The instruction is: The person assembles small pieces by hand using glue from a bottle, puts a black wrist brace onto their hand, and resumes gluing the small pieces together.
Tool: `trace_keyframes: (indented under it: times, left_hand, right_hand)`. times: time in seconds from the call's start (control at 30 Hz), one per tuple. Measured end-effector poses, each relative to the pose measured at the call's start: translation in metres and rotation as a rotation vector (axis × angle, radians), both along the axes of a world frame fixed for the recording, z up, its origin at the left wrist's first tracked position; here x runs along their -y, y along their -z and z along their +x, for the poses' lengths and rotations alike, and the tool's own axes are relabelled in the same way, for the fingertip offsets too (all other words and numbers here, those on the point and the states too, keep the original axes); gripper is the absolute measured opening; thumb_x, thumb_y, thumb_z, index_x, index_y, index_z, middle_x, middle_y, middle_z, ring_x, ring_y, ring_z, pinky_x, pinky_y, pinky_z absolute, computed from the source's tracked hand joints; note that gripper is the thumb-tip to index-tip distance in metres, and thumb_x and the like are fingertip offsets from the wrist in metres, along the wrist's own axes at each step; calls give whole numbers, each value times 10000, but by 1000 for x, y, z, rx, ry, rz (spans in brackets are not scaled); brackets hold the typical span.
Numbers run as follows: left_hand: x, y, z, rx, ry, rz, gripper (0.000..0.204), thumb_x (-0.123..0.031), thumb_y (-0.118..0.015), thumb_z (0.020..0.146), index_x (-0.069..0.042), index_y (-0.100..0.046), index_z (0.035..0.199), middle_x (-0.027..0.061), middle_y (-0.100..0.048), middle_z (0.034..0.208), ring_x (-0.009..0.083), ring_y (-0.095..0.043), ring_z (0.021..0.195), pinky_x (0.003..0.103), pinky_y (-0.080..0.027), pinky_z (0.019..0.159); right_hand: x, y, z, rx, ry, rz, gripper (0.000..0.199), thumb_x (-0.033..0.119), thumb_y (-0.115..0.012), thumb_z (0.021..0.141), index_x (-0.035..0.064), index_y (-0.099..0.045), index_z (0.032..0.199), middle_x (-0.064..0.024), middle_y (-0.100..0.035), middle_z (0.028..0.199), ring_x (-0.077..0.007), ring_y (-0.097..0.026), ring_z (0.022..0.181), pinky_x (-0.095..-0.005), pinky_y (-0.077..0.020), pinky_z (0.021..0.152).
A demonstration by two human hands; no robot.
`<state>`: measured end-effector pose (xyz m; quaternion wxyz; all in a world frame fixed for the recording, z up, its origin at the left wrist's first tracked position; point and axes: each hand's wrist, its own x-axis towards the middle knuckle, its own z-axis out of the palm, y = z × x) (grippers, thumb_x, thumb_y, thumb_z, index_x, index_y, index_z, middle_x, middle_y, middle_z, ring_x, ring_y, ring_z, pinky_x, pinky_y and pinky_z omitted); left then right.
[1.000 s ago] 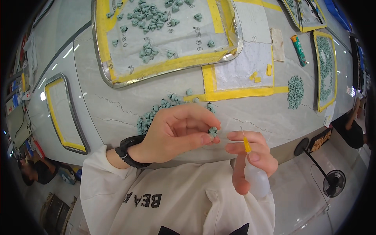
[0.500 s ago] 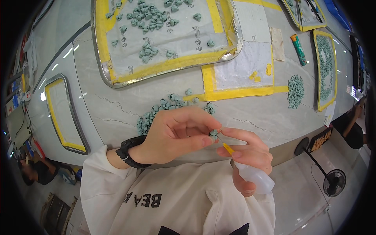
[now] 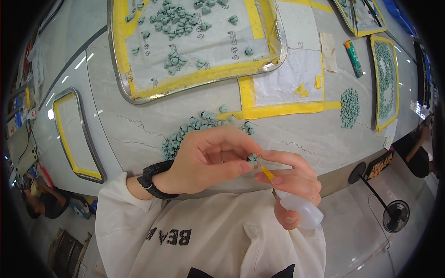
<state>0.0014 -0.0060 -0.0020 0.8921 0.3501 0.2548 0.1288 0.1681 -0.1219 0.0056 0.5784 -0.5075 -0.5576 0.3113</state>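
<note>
Pinching a tiny, light, stiff teal piece [image 3: 252, 158] by its sides, the left hand [image 3: 208, 162] steadies it; the right hand's [image 3: 292, 183] grip wraps a soft squeeze bottle [image 3: 296, 207].

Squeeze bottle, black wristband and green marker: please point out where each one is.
squeeze bottle [image 3: 301, 211], head view, on its clear body.
black wristband [image 3: 153, 180], head view, on the strap.
green marker [image 3: 355, 59], head view, on its barrel.

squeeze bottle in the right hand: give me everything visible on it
The squeeze bottle is small, translucent whitish soft-looking plastic with a thin yellow-orange nozzle. It lies tilted, nozzle up-left, body toward the lower right. The right hand wraps it, thumb on the body. The nozzle tip meets a small grey-green piece pinched by the left hand.
</note>
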Motion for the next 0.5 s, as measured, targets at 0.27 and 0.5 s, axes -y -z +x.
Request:
trace_keyframes:
  times: [0.27,0.5]
  left_hand:
    - [0,1,0,24,6,-4,261,89,-589,819,38,-556,1073,136,-565,1067,210,-615,947,311,-520,816]
    - [1,3,-1,30,7,1,256,72,-583,832,40,-549,1084,138,-560,1076,210,-612,959,304,-533,806]
  right_hand:
    - [2,2,1,-34,-11,29,435,420,-433,928,1,-541,980,-152,-655,784,-405,-634,920,-403,-528,616]
    - [3,3,1,-28,-16,26,448,433,-433,929,1,-540,979,-153,-653,799,-404,-635,914,-410,-528,618]
